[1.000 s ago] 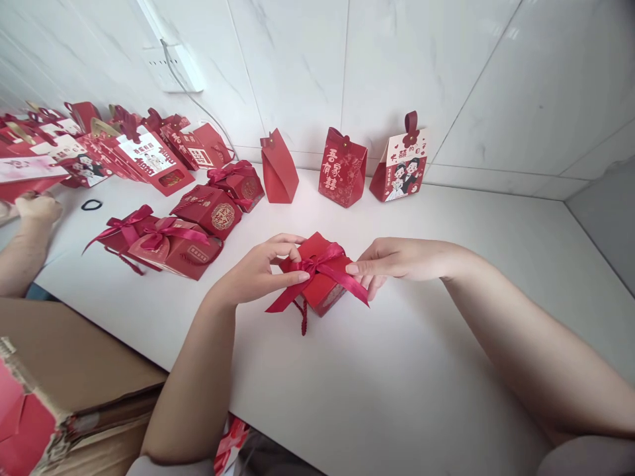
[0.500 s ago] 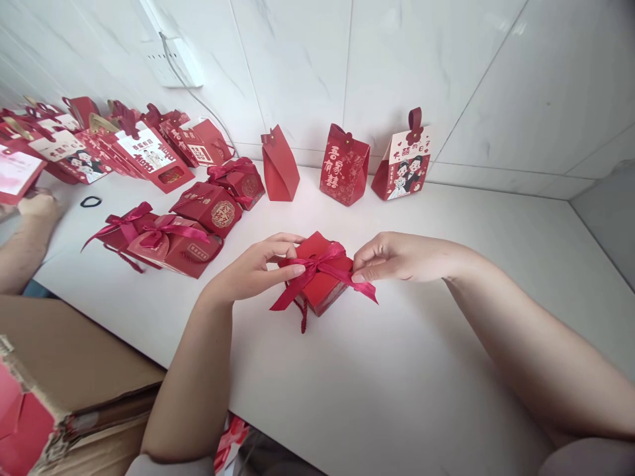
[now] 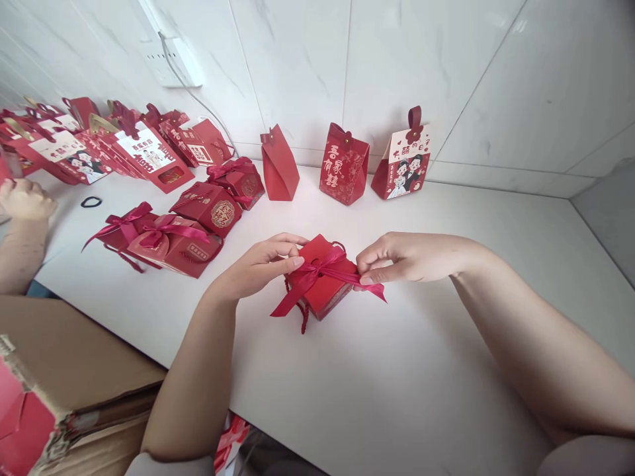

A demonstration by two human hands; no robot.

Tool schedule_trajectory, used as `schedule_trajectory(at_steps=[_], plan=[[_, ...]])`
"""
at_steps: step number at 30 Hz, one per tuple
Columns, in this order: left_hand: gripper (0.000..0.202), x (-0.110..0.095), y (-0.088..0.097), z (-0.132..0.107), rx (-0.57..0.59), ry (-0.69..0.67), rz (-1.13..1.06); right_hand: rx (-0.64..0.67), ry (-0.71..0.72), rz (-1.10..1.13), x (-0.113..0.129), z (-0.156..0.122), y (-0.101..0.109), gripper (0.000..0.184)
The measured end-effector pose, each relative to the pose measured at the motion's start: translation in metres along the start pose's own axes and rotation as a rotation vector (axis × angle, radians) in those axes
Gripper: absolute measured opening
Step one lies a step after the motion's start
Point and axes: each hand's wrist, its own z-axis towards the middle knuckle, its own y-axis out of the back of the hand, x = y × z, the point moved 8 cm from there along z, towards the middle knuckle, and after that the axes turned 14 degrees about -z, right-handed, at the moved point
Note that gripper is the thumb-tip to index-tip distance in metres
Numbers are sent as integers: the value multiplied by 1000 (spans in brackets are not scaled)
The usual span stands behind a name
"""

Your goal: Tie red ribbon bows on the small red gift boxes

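Note:
A small red gift box (image 3: 330,296) sits on the white table with a crimson satin ribbon (image 3: 294,295) tied in a bow across its top. Twisted red cord handles hang at its near left side and show behind it. My left hand (image 3: 262,261) pinches the bow's left loop between thumb and finger, its other fingers resting by the box's far left edge. On the right, my right hand (image 3: 401,258) has thumb and fingers closed on the ribbon's right tail, whose end sticks out below the fingers.
Several ribboned red boxes (image 3: 173,244) stand to the left. Three upright gift boxes (image 3: 344,165) line the tiled wall. Rows of red gift bags (image 3: 143,155) fill the far left, near another person's hand (image 3: 30,198). A cardboard carton (image 3: 74,357) stands at the lower left.
My right hand has moved slightly right, drawing the ribbon tail outward. The bow's right loop looks smaller and flatter. The other person's hand has shifted left, with its pink-and-white bag mostly out of view.

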Motion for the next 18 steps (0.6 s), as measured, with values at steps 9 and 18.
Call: schedule_trajectory(at_steps=[9, 18], plan=[[33, 3, -8, 4, 49, 20, -25, 84, -11, -4, 0, -6, -3, 32], [30, 7, -10, 6, 54, 28, -102, 114, -29, -6, -3, -10, -2, 31]])
